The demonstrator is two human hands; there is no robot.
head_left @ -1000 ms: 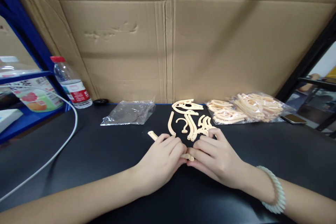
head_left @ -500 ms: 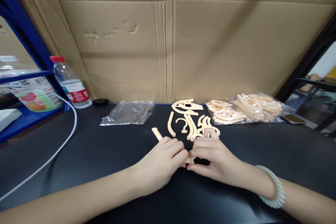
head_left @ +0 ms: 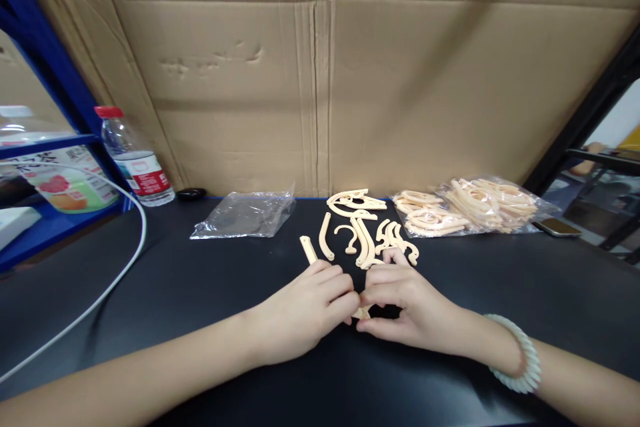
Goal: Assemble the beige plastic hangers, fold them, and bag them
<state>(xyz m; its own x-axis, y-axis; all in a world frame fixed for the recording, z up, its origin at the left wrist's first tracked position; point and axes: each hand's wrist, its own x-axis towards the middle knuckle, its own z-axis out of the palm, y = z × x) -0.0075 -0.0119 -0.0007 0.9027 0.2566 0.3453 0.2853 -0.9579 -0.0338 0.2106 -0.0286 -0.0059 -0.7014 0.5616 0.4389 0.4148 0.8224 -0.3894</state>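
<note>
Close above the black table, my left hand (head_left: 313,310) is closed around a beige plastic hanger arm (head_left: 309,250), whose far end sticks out past the fingers. My right hand (head_left: 400,300) meets it fingertip to fingertip. Its thumb and forefinger pinch a small beige hanger piece (head_left: 363,312) at the joint between the hands; most of that piece is hidden. Just beyond the hands lie a loose curved hanger arm (head_left: 326,237), a hanger hook (head_left: 351,238), a pair of stacked arms (head_left: 365,240) and several more hooks (head_left: 393,235).
Folded hangers (head_left: 355,201) lie near the cardboard wall (head_left: 320,93). Bags of beige hanger parts (head_left: 490,203) and a phone (head_left: 557,227) are at the back right. A flat clear bag (head_left: 245,215), a water bottle (head_left: 137,163) and a white cable (head_left: 143,240) are on the left.
The hanger arm in my left hand has swung a little to the right and stands steeper. My left hand has shifted slightly; the right keeps its pinch.
</note>
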